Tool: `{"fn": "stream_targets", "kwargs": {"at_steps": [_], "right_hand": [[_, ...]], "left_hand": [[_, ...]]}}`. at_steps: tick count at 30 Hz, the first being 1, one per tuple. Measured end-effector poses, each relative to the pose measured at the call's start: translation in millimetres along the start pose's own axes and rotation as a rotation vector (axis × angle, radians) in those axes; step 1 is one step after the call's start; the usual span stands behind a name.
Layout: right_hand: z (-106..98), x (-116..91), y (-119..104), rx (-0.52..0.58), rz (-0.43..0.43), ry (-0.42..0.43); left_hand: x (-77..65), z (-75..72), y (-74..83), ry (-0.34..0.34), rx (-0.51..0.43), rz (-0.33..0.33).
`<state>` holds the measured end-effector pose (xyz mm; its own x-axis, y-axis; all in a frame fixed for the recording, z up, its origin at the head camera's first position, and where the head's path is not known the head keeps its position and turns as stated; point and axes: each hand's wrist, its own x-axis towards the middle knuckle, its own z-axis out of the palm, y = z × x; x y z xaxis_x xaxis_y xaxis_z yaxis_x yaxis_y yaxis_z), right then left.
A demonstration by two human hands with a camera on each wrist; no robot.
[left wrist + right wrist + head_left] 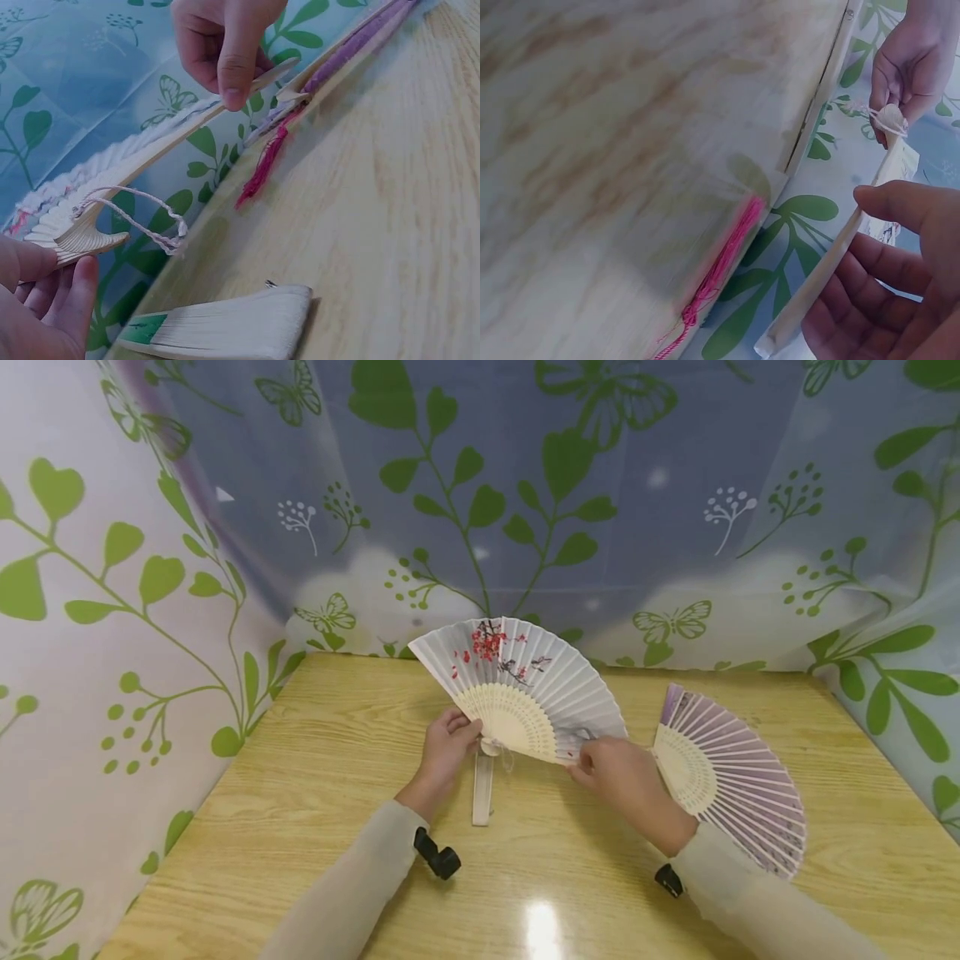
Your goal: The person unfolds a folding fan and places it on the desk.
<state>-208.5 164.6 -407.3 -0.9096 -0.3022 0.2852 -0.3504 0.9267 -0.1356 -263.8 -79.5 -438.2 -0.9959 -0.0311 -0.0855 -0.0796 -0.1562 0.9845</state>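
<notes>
A white folding fan [558, 664] with red blossoms and dark branches is spread wide above the table. My left hand [448, 750] pinches it near the pivot end, where a thin cord loop [154, 217] hangs. At the fan's right edge, my right hand [618, 777] pinches the outer stick [829, 266] between thumb and fingers. Below the pivot lies a closed pale fan [482, 793] on the table; a green patch shows on it in the left wrist view. To the right, partly behind my right forearm, a purple fan [753, 768] lies spread open.
A pink tassel [264, 161] hangs by the purple fan. The wooden table [322, 760] meets a patterned cloth [495, 527] at the back, and more cloth hangs on both sides. Black wrist cameras sit at both cuffs.
</notes>
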Motion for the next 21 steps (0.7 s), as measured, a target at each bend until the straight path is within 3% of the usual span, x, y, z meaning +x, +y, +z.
{"fn": "stream_targets", "kwargs": {"at_steps": [9, 16, 21], "right_hand": [[-8.1, -4.5, -10.1, 0.038, 0.016, -0.061], [-9.1, -10.0, -18.7, 0.057, -0.092, 0.048], [-4.3, -10.4, -21.8, 0.086, -0.091, 0.003]], "left_hand": [[8.3, 3.3, 8.0, -0.015, -0.026, 0.007], [16.0, 7.0, 12.2, -0.022, -0.008, 0.0], [19.1, 10.7, 13.4, -0.029, -0.009, -0.009]]}}
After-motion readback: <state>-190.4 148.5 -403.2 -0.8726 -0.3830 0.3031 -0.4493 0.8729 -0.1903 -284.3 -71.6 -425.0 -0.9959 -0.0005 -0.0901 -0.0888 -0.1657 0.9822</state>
